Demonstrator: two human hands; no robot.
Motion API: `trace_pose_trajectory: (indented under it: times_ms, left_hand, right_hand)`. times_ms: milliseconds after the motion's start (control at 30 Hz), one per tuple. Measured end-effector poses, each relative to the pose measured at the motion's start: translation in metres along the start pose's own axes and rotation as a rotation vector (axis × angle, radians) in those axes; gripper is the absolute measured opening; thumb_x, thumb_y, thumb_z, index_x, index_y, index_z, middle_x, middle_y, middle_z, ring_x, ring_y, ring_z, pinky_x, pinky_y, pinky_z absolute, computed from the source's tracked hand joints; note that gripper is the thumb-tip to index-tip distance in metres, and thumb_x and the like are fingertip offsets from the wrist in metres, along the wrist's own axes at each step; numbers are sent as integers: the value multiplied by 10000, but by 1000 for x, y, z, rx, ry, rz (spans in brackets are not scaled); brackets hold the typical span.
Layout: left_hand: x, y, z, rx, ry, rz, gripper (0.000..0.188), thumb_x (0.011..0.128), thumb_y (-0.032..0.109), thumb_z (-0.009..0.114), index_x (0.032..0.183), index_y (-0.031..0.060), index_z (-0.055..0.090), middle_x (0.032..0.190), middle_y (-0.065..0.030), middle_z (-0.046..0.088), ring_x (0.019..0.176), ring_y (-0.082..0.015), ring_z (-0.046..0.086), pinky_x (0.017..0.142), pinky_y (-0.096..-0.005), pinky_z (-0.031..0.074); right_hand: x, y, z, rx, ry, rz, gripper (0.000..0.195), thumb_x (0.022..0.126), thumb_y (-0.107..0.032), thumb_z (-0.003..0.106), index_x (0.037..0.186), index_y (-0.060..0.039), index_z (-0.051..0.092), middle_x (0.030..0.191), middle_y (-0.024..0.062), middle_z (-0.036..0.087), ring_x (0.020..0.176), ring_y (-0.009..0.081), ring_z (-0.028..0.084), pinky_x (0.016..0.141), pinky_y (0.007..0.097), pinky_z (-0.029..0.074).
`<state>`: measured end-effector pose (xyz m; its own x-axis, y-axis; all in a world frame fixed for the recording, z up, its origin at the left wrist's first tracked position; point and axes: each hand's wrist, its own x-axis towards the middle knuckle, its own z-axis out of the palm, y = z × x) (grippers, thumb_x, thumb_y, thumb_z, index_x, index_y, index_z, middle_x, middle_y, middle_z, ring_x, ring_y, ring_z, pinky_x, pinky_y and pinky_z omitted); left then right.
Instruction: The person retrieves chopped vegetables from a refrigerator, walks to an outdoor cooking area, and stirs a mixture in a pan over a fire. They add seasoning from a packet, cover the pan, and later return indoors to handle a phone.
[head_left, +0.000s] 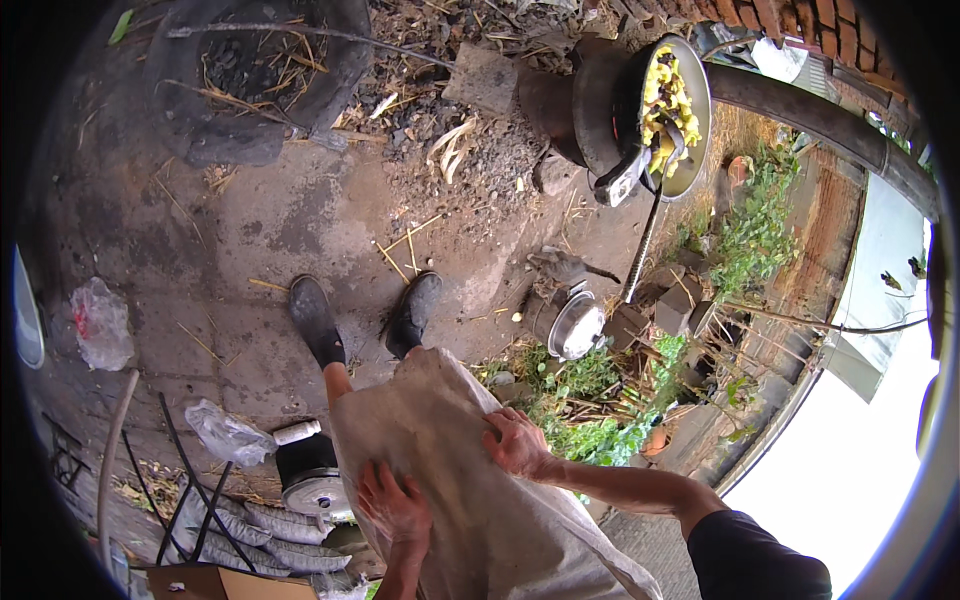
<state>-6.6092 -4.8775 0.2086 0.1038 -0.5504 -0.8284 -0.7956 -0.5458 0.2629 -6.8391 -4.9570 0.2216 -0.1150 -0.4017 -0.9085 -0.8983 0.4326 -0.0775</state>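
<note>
A pale, stained cloth (450, 465) hangs over the front of my body. My left hand (394, 502) lies on the cloth's left part, fingers spread, palm down. Near its right edge my right hand (517, 442) rests with bent fingers; whether it pinches the fabric is hard to tell. Away at the upper right, a pan (699, 157) with yellow and dark food pieces (664, 97) sits on a round stove (596, 105). A utensil with a long twisted handle (643, 247) leans in the pan, its head among the food.
A small cat (559, 264) is beside a lidded metal pot (536, 315) on the ground. A lidded dark pot (304, 465), a plastic bag (229, 435) and a cardboard box (225, 583) lie at lower left. Charred debris fills a basin (176, 90) at upper left. Green plants (757, 217) grow at right.
</note>
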Motion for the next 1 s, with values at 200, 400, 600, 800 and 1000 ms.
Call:
trace_pose_trajectory:
  times_ms: [200, 400, 600, 800, 1000]
  left_hand:
    - [8, 6, -15, 138, 14, 63, 404, 866, 173, 632, 1230, 4, 582, 1299, -192, 541, 1204, -393, 501, 1034, -528, 377]
    - [24, 6, -31, 253, -27, 130, 353, 883, 188, 614, 1180, -3, 605, 1222, -201, 577, 1158, -399, 530, 989, -501, 426]
    - [41, 21, -55, 370, -65, 106, 327, 904, 237, 593, 1134, 12, 648, 1159, -183, 633, 1126, -372, 571, 986, -481, 440]
    - [48, 17, -54, 458, -39, 138, 315, 896, 239, 605, 1105, 10, 660, 1105, -200, 647, 1069, -381, 596, 958, -475, 464]
    - [46, 17, -52, 499, -52, 189, 310, 890, 224, 609, 1101, 3, 657, 1106, -205, 643, 1061, -387, 598, 938, -469, 478]
  right_hand:
    - [-10, 12, 23, -3, 18, 30, 368, 900, -295, 607, 1179, -61, 657, 1212, 135, 625, 1168, 344, 566, 993, 445, 470]
    - [-16, 23, 43, 90, 52, 82, 337, 899, -312, 576, 1115, -71, 670, 1200, 146, 624, 1173, 366, 550, 999, 468, 468]
    - [-23, 25, 49, 184, 92, 88, 342, 893, -323, 567, 1104, -76, 671, 1191, 163, 611, 1156, 385, 556, 962, 495, 485]
    - [-31, 26, 52, 276, 141, 114, 341, 885, -310, 561, 1070, -48, 677, 1157, 172, 618, 1099, 387, 568, 949, 499, 484]
    - [-36, 28, 81, 309, 182, 122, 316, 872, -301, 573, 1037, -53, 682, 1131, 185, 610, 1085, 393, 555, 949, 499, 469]
